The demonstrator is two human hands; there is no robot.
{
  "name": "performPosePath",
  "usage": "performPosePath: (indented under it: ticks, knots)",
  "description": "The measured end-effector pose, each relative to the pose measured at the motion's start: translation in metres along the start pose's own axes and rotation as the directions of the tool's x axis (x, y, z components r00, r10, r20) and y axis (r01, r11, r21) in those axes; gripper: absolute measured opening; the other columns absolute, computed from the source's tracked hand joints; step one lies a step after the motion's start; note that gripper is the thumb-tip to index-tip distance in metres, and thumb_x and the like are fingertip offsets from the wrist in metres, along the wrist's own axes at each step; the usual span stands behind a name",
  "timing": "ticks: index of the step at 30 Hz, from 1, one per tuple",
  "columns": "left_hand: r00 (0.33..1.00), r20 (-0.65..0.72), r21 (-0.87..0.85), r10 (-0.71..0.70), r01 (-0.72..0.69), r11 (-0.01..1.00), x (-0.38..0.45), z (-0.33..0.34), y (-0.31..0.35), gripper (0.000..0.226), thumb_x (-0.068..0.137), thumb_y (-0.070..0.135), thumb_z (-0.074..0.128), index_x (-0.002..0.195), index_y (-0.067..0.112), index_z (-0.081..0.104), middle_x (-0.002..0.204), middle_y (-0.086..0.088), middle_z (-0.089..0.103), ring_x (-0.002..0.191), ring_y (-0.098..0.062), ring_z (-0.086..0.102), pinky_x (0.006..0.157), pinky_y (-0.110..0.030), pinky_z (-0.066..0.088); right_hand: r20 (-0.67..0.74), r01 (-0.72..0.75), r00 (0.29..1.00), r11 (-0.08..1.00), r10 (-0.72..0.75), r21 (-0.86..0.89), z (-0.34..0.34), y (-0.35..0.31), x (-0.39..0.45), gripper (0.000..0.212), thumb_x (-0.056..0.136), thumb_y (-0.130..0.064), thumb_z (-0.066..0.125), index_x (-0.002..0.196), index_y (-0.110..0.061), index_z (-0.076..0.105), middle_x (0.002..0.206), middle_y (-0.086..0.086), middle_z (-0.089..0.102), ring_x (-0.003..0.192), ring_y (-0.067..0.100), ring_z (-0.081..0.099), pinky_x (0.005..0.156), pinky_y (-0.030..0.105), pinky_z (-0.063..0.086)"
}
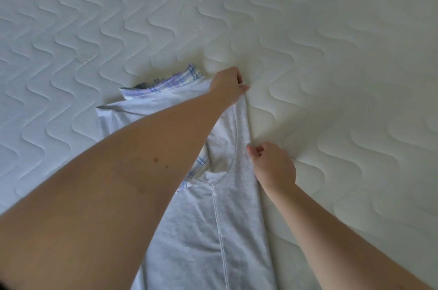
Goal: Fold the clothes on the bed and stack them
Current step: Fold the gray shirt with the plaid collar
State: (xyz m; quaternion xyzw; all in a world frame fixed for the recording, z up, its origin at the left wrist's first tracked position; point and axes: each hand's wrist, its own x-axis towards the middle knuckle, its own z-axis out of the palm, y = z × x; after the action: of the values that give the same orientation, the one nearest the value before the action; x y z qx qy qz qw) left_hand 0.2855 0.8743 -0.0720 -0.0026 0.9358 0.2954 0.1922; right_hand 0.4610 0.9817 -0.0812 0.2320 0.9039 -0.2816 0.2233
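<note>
Both hands, left hand (227,86) and right hand (272,166), pinch the grey garment's (201,230) folded edge on the mattress (331,52).

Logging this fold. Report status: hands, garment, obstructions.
Left hand grips far end of grey garment; right hand pinches its right edge. Garment flat on mattress, over plaid cloth. No obstruction seen.

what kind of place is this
Probably a bedroom: a bare quilted mattress fills the view, and both hands grip a grey garment laid over a plaid one on it.
</note>
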Motion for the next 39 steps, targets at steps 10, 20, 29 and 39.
performPosePath:
  ticks: [10,20,29,39]
  knots:
    - [0.972,-0.213,-0.105,0.1,-0.124,0.987,-0.063,-0.032,-0.047,0.018,0.093,0.01,0.052,0.109,0.015,0.058,0.08,0.003,0.056,0.069,-0.012,0.051,0.069,-0.031,0.047,-0.172,0.025,0.985,0.997,-0.012,0.075,0.002,-0.019,-0.013,0.026,0.096,-0.041,0.046,0.088,-0.019,0.057,0.067,-0.01,0.05,0.062,0.016,0.047,0.059,0.029,0.032]
    - [0.784,-0.491,-0.486,-0.379,0.114,0.867,-0.163,-0.067,-0.133,0.018,0.095,0.018,0.048,0.105,0.03,0.056,0.105,0.008,0.061,0.083,-0.001,0.056,0.074,-0.019,0.046,-0.072,0.487,0.873,0.863,-0.482,0.133,0.04,-0.064,-0.06,0.031,0.091,-0.017,0.059,0.121,-0.013,0.061,0.11,0.009,0.063,0.106,0.029,0.057,0.093,0.04,0.044]
    - [0.953,-0.02,-0.358,-0.301,0.274,0.893,-0.188,-0.037,-0.149,0.028,0.095,0.032,0.056,0.122,0.024,0.059,0.11,0.008,0.064,0.092,-0.008,0.06,0.074,-0.018,0.044,0.07,0.417,0.905,0.908,-0.419,0.033,0.06,-0.073,-0.065,0.071,0.091,-0.037,0.062,0.15,-0.018,0.028,0.145,0.009,0.041,0.132,0.027,0.038,0.108,0.036,0.029]
    - [0.973,-0.005,-0.354,-0.231,0.214,0.91,-0.186,-0.035,-0.146,0.038,0.084,0.048,0.069,0.112,0.027,0.054,0.095,0.015,0.061,0.085,0.0,0.058,0.065,-0.016,0.042,0.027,0.337,0.939,0.934,-0.342,0.117,0.055,-0.095,-0.041,0.023,0.094,-0.021,0.057,0.115,-0.012,0.064,0.102,0.005,0.068,0.096,0.022,0.062,0.084,0.035,0.048]
